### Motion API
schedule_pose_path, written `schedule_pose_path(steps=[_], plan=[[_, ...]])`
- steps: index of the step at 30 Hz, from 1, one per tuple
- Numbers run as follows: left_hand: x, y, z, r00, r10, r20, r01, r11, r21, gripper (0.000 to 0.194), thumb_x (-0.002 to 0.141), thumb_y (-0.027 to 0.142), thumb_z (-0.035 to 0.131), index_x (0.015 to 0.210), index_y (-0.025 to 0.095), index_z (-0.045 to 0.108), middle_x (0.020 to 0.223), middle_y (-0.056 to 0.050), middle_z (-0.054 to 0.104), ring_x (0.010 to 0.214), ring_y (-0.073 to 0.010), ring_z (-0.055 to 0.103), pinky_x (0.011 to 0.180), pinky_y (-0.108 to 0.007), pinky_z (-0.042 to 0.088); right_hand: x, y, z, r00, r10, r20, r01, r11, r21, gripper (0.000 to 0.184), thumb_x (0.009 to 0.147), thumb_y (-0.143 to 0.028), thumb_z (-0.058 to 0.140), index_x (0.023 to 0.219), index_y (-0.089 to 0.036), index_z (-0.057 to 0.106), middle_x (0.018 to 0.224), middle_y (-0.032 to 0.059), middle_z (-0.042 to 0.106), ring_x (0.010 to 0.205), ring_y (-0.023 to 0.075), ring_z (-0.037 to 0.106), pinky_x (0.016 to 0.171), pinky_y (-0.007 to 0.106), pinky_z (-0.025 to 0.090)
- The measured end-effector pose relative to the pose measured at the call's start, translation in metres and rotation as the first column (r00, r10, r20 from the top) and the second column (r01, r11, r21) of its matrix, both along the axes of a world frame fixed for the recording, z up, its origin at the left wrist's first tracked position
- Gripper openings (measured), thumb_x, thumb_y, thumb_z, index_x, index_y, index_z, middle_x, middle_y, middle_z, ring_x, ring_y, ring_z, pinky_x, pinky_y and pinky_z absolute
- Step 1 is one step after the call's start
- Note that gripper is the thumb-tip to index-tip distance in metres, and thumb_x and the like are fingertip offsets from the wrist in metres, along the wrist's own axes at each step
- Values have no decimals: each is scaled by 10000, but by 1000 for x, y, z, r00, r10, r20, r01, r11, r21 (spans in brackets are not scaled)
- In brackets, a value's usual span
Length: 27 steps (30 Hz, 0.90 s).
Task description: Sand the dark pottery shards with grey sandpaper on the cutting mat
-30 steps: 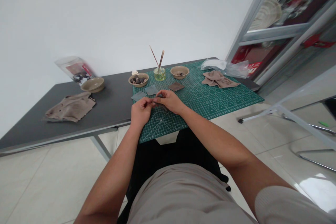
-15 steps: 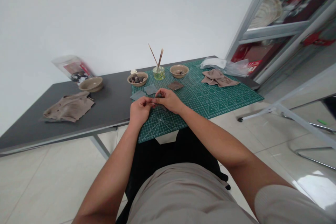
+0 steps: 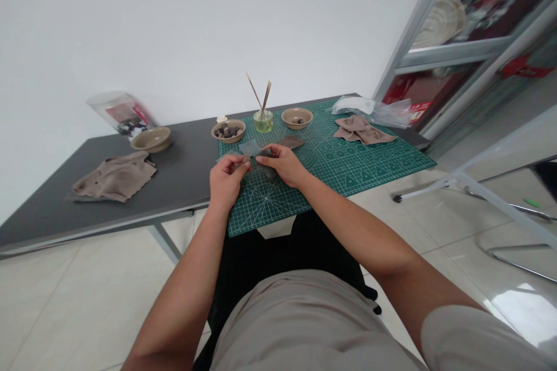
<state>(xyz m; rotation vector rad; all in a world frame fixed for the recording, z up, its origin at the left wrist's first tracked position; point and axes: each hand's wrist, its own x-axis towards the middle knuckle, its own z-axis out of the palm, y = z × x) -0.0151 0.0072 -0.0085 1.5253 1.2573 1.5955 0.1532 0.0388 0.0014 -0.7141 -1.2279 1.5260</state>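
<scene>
Over the green cutting mat (image 3: 348,168), my left hand (image 3: 227,178) pinches a small dark rounded piece (image 3: 246,159) between thumb and fingertips; its kind is too small to tell. Just to the right, my right hand (image 3: 285,164) has its thumb and fingers closed on a small grey sheet (image 3: 268,170) that looks like sandpaper. A slight gap separates the two hands. Beyond them lie a blue-grey square sheet (image 3: 249,147) and a brown square sheet (image 3: 291,141). Another grey sheet is partly covered by my left hand.
A bowl of dark and brown pieces (image 3: 228,131), a glass jar with thin sticks (image 3: 263,122) and a bowl with a few pieces (image 3: 296,118) stand behind. Brown cloths (image 3: 115,177) lie left and right. At left are another bowl (image 3: 151,139) and a clear container (image 3: 119,113).
My hands were together at the fingertips and have come apart. The left moved slightly left with the small piece, and the grey sheet now shows in my right hand.
</scene>
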Motion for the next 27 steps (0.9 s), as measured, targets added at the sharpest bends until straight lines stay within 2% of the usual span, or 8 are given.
schedule_pose_path(steps=[4,9,14,22,27], plan=[[3,-1,3,998,-43,46,44,999,-18,295,718,324,770,972,187,707,800,2,708,709,-142,684,758,-321,600,1,-1,3,1000,20,-11,-21,999,-30,363,603,-378,876,812,-180,655,757,-24,680,673,112,606,642,246,506],[7,-2,3,994,-88,63,94,992,-88,260,704,300,768,918,179,682,853,-35,754,820,-183,735,815,-352,613,0,1,1,999,25,29,-25,1000,-18,312,638,-370,857,778,-178,655,667,-31,654,598,104,579,582,234,479],[8,0,1,998,-53,43,58,992,-112,204,723,267,741,881,185,641,833,-26,753,801,-181,740,796,-347,612,1,1,0,998,51,36,-50,999,-15,290,657,-353,843,802,-175,668,693,-28,663,607,98,578,581,225,473],[6,-3,-1,989,43,-144,-54,996,-72,91,726,210,713,807,213,672,804,6,760,754,-167,708,746,-304,569,0,3,-2,997,70,39,-70,998,-10,240,672,-307,814,807,-177,664,714,-31,668,621,93,576,593,216,474],[6,-7,0,972,55,-228,-71,995,-64,57,744,202,699,796,223,697,799,16,772,750,-172,707,750,-302,546,0,5,-5,996,35,77,-37,999,32,245,678,-327,823,789,-176,664,700,-23,669,626,103,581,591,221,463]])
